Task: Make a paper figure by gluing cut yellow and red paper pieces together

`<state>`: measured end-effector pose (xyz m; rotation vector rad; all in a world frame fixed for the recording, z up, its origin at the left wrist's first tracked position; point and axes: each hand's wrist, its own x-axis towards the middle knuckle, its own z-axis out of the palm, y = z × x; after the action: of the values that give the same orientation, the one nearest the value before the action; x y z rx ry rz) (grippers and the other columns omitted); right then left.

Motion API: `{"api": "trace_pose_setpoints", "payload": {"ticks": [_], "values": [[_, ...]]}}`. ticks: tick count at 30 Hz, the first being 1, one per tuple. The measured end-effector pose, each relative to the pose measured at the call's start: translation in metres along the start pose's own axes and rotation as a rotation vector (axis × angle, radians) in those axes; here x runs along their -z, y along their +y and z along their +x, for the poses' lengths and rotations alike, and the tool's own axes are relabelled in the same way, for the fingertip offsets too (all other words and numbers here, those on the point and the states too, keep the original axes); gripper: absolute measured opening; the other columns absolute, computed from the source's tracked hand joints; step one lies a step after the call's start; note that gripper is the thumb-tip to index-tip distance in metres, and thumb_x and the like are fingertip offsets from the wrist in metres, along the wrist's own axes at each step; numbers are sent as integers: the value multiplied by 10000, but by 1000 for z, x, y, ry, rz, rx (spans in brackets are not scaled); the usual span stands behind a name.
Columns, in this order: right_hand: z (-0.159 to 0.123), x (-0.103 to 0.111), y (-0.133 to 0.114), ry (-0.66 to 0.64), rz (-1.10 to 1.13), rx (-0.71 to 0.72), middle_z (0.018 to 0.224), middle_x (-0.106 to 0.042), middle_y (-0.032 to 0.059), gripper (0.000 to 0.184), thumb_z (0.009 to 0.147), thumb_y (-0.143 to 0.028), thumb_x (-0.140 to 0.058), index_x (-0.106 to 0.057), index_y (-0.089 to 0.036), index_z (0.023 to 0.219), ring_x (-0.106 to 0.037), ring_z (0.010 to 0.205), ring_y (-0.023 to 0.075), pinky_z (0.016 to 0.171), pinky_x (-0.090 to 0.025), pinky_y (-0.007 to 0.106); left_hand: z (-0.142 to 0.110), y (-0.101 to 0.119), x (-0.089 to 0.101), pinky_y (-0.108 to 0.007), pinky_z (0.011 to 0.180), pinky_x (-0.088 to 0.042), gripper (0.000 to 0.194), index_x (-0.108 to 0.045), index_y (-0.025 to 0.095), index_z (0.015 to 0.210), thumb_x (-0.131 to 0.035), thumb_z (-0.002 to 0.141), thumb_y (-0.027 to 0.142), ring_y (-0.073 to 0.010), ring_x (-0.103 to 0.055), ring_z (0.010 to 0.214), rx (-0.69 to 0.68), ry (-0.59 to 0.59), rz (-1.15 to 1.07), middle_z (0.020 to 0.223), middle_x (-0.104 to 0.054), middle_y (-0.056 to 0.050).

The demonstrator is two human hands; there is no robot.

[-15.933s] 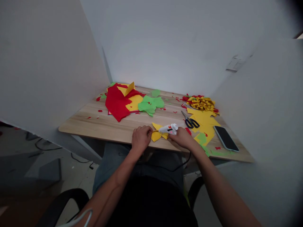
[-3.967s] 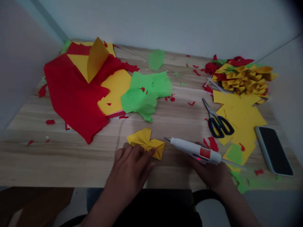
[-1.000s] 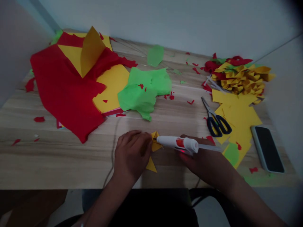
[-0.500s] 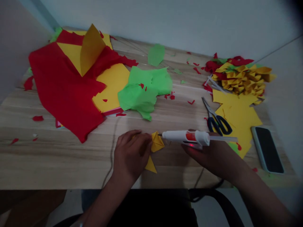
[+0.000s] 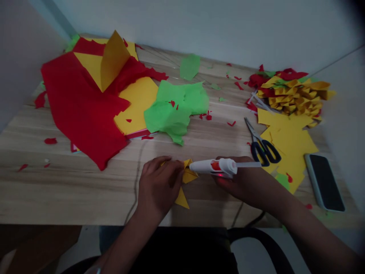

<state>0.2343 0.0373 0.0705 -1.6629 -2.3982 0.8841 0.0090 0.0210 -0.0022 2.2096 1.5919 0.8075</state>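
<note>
The yellow fold is at the near middle of the table, pinched in the left hand; that grip is narrow, with the fingers hiding much of the paper. One yellow point sticks out below the hand. The right hand has its grip closed around the glue gun, which lies level, its nozzle at the fold's upper part; whether the two touch, I cannot tell. A red light shows on the gun, and a clear glue stick juts from its back.

Beyond the fold lies green paper with red scraps on it. Left of that, red paper spreads wide, a bent yellow sheet standing up on it. On the right, the scissors rest partly over yellow paper, with the phone just beside it. A heap of yellow folds sits at the far right.
</note>
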Motion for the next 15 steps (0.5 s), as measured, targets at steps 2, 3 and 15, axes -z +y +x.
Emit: {"api": "trace_pose_setpoints", "payload": {"ticks": [2,3,15], "values": [[-1,-1,0,-11,23,-2,733,-699,-6,153,809,-148,-562,-676,-216,886,-608,599,135,543,-411,229,0,0,0,-413,873,-470,120,-676,255,948,-629,853,198,-240,-638,1014,-2,-4,-3,937,-758,-3],[-1,-1,0,-10,32,-4,737,-700,-5,157,806,-146,-561,-675,-214,889,-612,600,135,545,-415,228,0,0,0,-411,872,-469,119,-677,254,950,-628,855,201,-238,-638,1011,1,-3,-4,937,-758,-3],[1,-4,4,29,-43,73,738,-712,25,177,774,-116,-554,-686,-189,867,-640,627,154,565,-431,231,0,-2,-1,-404,869,-459,124,-674,264,942,-664,831,210,-238,-634,1011,14,-6,-22,947,-761,21]]}}
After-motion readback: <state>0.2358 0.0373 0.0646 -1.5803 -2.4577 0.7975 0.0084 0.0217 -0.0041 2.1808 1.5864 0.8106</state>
